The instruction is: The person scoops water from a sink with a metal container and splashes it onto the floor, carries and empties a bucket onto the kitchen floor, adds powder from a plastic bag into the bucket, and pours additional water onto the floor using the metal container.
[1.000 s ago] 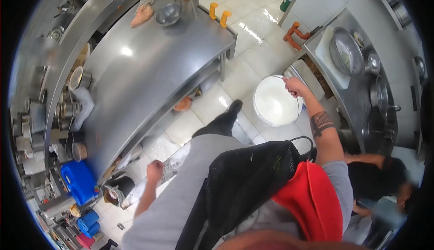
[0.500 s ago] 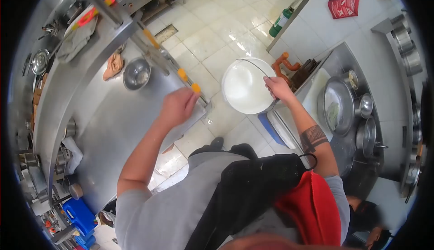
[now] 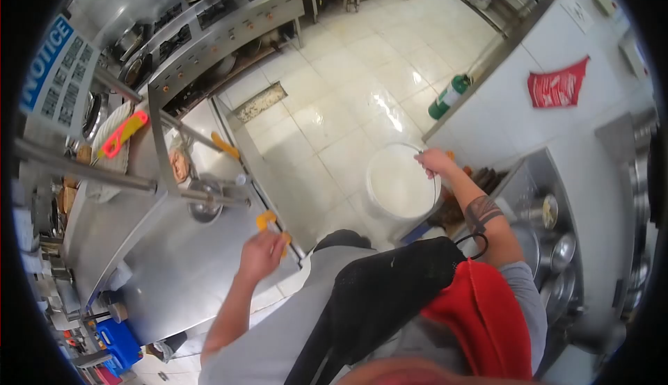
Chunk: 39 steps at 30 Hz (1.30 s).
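White round plastic bucket [image 3: 383, 169]: just right of frame centre.
Right hand [image 3: 434, 164]: fingers closed round its thin curved handle [image 3: 437, 189].
Left hand [image 3: 261, 255]: fingers curled beside orange fittings [image 3: 266, 219]; whether gripping, cannot tell.

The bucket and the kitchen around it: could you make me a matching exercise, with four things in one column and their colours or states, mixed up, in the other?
Things
1. bucket
2. cylinder
3. plastic jug, lower left
4. crumpled packet

Colours or states
A. blue
B. red with white print
C. held in the right hand
D. green and white

Right pairs: 1-C, 2-D, 3-A, 4-B
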Each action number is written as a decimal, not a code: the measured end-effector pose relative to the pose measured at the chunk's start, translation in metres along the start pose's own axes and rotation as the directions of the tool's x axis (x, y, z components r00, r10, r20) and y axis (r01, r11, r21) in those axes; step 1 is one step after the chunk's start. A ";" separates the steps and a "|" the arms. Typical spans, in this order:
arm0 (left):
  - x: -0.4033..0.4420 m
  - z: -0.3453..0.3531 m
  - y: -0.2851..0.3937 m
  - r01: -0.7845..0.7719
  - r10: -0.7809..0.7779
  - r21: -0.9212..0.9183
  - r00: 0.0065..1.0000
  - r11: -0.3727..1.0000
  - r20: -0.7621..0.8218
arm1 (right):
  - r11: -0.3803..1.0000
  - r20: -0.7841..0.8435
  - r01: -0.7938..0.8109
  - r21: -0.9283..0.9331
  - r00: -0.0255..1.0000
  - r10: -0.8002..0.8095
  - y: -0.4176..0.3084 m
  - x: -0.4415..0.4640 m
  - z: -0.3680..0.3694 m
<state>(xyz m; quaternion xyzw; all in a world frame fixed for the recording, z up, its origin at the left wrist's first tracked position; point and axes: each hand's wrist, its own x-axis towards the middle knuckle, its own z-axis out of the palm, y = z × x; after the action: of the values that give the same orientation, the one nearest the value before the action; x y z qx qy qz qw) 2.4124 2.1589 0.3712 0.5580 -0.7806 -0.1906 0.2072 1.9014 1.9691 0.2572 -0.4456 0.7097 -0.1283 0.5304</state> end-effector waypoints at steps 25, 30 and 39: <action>0.676 0.120 0.017 -0.083 0.055 0.070 0.941 0.994 0.334 | 0.912 -0.250 0.110 0.395 0.968 -0.008 -0.120 0.354 -0.290; 0.685 0.152 -0.011 0.241 -0.251 0.093 0.792 0.966 0.556 | 0.741 -0.292 0.142 0.656 0.954 0.075 -0.180 0.443 -0.357; 0.973 0.228 -0.053 -0.007 -0.026 0.058 0.834 0.998 0.551 | 0.482 -0.277 0.147 0.864 0.937 0.212 -0.241 0.568 -0.497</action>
<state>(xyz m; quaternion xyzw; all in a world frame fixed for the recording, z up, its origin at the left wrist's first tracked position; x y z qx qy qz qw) 2.0489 1.2329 0.2591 0.4892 -0.8095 -0.3217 -0.0435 1.5672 1.2505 0.2537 -0.0694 0.6347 -0.5374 0.5510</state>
